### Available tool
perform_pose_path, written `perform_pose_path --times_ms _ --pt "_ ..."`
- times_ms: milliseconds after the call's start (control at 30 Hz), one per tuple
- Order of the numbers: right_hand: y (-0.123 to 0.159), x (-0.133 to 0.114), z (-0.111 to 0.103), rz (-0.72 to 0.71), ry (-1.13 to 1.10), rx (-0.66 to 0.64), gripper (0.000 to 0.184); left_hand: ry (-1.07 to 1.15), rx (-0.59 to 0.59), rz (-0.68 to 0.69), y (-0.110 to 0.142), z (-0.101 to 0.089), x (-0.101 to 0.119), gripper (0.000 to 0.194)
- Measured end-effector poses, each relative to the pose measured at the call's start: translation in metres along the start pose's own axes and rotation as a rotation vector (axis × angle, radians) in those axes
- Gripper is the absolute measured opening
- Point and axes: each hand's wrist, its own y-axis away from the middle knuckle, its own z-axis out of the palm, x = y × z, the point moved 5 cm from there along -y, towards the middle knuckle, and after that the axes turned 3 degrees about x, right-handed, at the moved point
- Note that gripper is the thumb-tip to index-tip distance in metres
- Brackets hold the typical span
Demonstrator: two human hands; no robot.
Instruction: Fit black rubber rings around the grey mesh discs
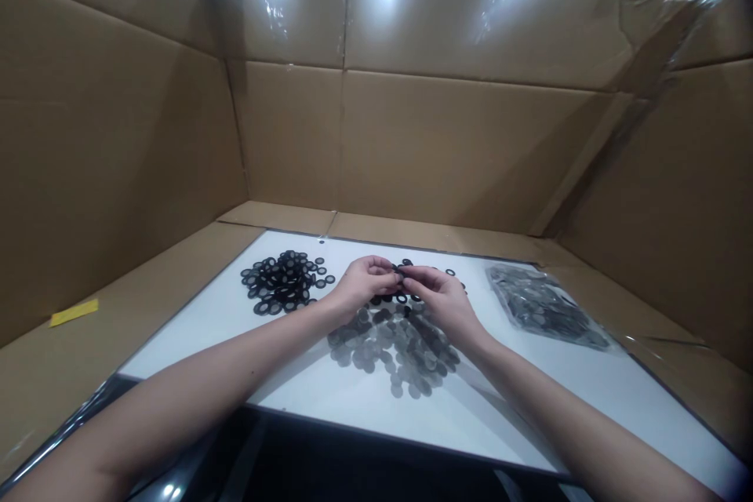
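Note:
My left hand (369, 284) and my right hand (440, 296) meet over the middle of the white board, fingertips pinched together on a small black ring that is mostly hidden by the fingers. Black rings (401, 299) lie loose below and behind the hands. Closer to me spreads a pile of thin grey translucent discs (382, 341), partly under my right hand. To the left is a heap of black rings with grey centres (285, 278). Whether a grey disc is also between my fingers, I cannot tell.
A clear plastic bag full of grey discs (538, 302) lies on the right of the white board (217, 345). Tall cardboard walls (435, 145) enclose the left, back and right. A yellow strip (74, 312) sits on the cardboard at left.

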Motion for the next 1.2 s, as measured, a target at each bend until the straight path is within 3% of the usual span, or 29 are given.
perform_pose_path --times_ms 333,767,1200 --pt "-0.001 0.011 -0.001 0.201 -0.315 -0.015 0.026 -0.213 -0.066 0.246 0.01 0.012 0.023 0.038" --pt "-0.001 0.016 -0.002 0.255 -0.359 -0.016 0.026 -0.3 -0.043 0.267 0.011 0.01 0.024 0.034" --pt "0.001 0.008 -0.001 0.199 -0.189 -0.06 0.03 -0.273 -0.005 0.233 0.011 0.008 0.029 0.03"
